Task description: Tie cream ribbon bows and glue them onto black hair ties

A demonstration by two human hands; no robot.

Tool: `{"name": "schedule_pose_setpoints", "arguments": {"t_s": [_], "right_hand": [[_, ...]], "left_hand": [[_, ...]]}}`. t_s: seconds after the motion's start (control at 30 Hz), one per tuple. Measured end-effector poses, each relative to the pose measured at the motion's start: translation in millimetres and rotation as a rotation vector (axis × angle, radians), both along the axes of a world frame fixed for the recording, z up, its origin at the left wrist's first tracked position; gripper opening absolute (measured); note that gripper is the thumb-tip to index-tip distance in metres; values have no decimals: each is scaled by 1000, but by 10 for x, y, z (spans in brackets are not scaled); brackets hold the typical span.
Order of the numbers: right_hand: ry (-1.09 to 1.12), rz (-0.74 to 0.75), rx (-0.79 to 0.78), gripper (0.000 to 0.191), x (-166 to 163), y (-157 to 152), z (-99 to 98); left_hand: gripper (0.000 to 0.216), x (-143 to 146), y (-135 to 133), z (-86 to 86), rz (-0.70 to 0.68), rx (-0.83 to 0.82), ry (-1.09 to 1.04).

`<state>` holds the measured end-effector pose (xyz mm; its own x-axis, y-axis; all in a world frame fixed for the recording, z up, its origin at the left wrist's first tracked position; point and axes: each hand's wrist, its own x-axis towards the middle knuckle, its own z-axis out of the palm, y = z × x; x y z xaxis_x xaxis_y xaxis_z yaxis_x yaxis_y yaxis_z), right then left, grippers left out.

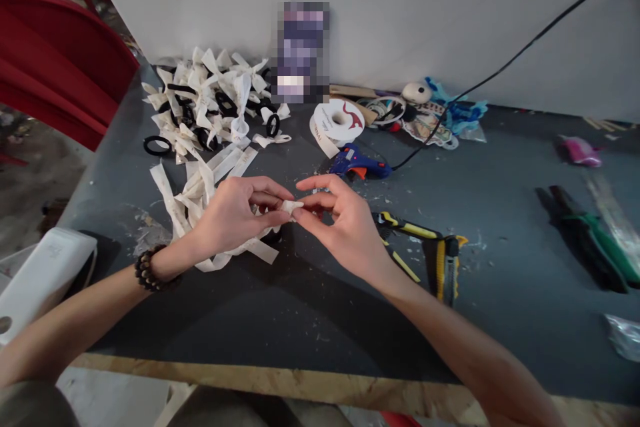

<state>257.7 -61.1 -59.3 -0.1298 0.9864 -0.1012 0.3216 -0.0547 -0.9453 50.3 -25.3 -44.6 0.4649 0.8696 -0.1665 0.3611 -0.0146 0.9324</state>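
Between my two hands, over the middle of the dark table, is a small piece of white ribbon (pixel 292 206). My left hand (pixel 245 208) pinches it from the left, thumb against fingers. From the right, my right hand (pixel 336 213) grips the same piece with thumb and fingertips, its index finger lifted. Most of the ribbon is hidden by the fingers. Cut white ribbon strips (pixel 187 200) lie beneath and beside my left hand. Beyond them is a heap of white ribbon bows (pixel 210 90) mixed with black rings, one black ring (pixel 157 145) at its edge.
Past my hands sit a ribbon spool (pixel 340 121) and a blue glue gun (pixel 359 163), its black cord running up right. Yellow-black cutters (pixel 447 267) lie near my right forearm. Green-handled pliers (pixel 595 240) are at right, a white box (pixel 50 277) at left, a red chair (pixel 55 53) beyond.
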Motion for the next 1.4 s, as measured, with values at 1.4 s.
{"name": "schedule_pose_setpoints", "arguments": {"t_s": [1.4], "right_hand": [[190,143,-183,50,32,32,22]], "left_hand": [[25,-4,-22,-44,-97,-20,-139]]}}
